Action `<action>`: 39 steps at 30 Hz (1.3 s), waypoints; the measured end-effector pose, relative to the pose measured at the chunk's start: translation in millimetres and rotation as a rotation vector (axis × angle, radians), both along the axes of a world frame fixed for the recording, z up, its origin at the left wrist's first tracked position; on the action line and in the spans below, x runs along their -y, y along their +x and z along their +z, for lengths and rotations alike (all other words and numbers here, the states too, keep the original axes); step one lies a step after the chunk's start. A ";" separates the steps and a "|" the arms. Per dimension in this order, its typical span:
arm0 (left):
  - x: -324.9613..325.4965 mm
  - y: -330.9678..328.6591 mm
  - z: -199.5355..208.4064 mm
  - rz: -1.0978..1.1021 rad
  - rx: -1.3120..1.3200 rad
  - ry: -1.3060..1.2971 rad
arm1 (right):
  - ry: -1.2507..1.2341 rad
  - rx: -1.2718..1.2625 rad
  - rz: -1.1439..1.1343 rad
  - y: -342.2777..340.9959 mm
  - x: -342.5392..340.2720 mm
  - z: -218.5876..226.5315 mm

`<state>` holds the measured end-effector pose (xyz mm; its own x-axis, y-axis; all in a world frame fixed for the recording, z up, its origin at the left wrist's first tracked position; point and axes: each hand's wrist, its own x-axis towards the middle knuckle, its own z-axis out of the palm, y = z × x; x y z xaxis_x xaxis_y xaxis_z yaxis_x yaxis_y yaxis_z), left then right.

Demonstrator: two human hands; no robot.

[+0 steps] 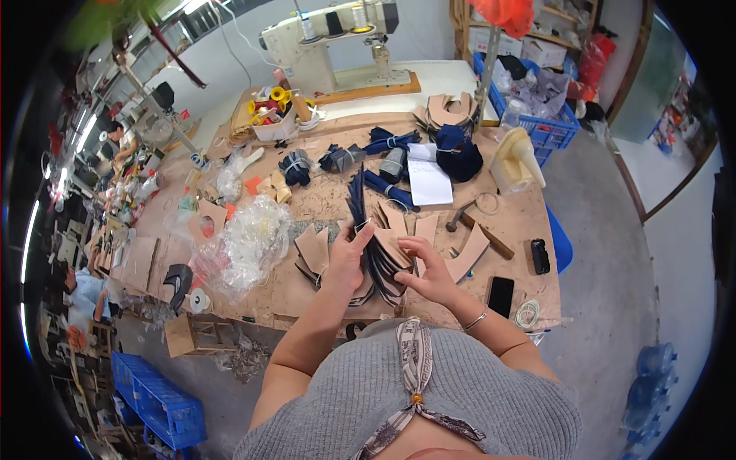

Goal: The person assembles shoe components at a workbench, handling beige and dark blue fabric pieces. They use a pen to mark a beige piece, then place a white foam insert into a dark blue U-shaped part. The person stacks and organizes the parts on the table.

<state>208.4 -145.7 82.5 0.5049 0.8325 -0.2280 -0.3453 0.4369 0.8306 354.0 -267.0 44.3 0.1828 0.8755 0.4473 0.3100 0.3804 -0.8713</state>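
Near centre, left hand (349, 259) grips a dark strip bundle (377, 267).
Likely light, flexible, best held mid-length; right hand (431, 277) half-curled at its right edge, contact unclear.

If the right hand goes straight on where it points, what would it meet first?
Most likely the fanned dark pieces in the left hand; the right hand seems at their edge, though depth is unclear.

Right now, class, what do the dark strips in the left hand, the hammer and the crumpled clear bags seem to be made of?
Dark strips: possibly leather or fabric, dull; thin, fanned layers, exact material unclear.
Hammer: handle apparently wood, brown and worn-looking; head likely metal, dark.
Clear bags: plastic film, glossy; see-through with bright wrinkles.
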 end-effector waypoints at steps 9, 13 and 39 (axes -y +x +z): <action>-3.6 6.5 3.9 -0.002 -0.044 0.024 | 0.165 0.100 -0.123 8.5 2.6 7.6; -2.4 8.8 0.4 0.010 -0.072 0.048 | 0.272 0.354 -0.172 16.5 2.1 8.1; -5.5 8.1 -6.4 0.051 -0.100 -0.056 | 0.084 0.400 -0.077 -8.7 4.9 23.7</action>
